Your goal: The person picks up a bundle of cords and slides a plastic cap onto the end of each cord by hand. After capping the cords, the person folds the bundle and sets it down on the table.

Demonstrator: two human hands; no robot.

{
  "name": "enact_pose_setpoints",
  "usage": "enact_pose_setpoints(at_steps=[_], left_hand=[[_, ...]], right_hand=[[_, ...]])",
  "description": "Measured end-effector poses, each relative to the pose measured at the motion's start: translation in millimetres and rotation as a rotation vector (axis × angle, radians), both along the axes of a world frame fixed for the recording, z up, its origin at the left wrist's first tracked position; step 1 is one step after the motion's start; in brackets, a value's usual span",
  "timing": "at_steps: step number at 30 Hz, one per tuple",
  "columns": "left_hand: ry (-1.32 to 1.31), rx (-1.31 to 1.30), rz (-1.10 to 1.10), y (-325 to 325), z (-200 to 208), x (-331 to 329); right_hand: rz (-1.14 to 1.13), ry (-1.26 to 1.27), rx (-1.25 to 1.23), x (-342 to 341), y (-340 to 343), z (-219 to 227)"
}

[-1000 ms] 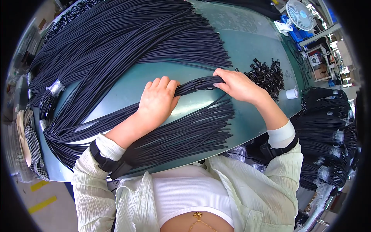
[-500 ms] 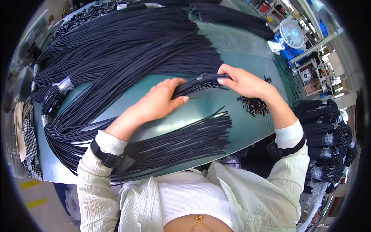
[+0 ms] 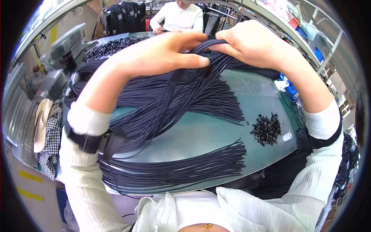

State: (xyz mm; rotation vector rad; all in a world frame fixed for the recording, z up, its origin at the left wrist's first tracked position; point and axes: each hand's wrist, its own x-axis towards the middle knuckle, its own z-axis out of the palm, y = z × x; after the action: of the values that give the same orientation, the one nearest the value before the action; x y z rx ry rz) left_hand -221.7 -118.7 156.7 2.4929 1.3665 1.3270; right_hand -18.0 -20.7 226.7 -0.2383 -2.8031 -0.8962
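A bundle of thin black cables (image 3: pixel 189 96) is raised above the table, hanging down toward the lower left. Its upper end is wrapped by my right hand (image 3: pixel 259 42), thumb and fingers closed round it. Beside that grip, my left hand (image 3: pixel 162 54) has its thumb and fingers stretched apart, with the cables at their tips. Part of the bundle is hidden behind the left hand. Below lies another spread row of black cables (image 3: pixel 181 170) along the table's near edge, and a thick pile of black cables (image 3: pixel 216 102) lies behind the raised bundle.
The green table (image 3: pixel 193 131) also carries a heap of small black tubes (image 3: pixel 266 129), a white cylinder (image 3: pixel 287 136) and more small black pieces (image 3: pixel 110 48) at the far left. A checked cloth (image 3: pixel 48 143) hangs on the left. Across the table sits another person (image 3: pixel 179 17).
Both hands have lifted the cables up and away from me, and the view has tilted upward. My left hand's fingers have spread from the bundle, while the right still grips it.
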Motion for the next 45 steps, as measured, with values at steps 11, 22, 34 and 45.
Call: enact_pose_setpoints(at_steps=[11, 22, 34, 45], left_hand=[[-0.468, -0.734, -0.676, 31.7, -17.8, 39.9], [0.021, -1.030, 0.457, -137.3, -139.9, -95.8], [-0.395, -0.517, -0.255, 7.9, -34.9, 60.8], [0.360, -0.768, 0.473, -132.7, -172.7, -81.2]], right_hand=[[0.076, -0.068, 0.144, 17.5, -20.8, 12.7], [-0.054, 0.182, -0.019, 81.7, 41.4, -25.5], [0.031, 0.014, 0.190, 55.9, -17.3, 32.6], [-0.176, 0.156, -0.367, 136.7, 55.8, -93.8]])
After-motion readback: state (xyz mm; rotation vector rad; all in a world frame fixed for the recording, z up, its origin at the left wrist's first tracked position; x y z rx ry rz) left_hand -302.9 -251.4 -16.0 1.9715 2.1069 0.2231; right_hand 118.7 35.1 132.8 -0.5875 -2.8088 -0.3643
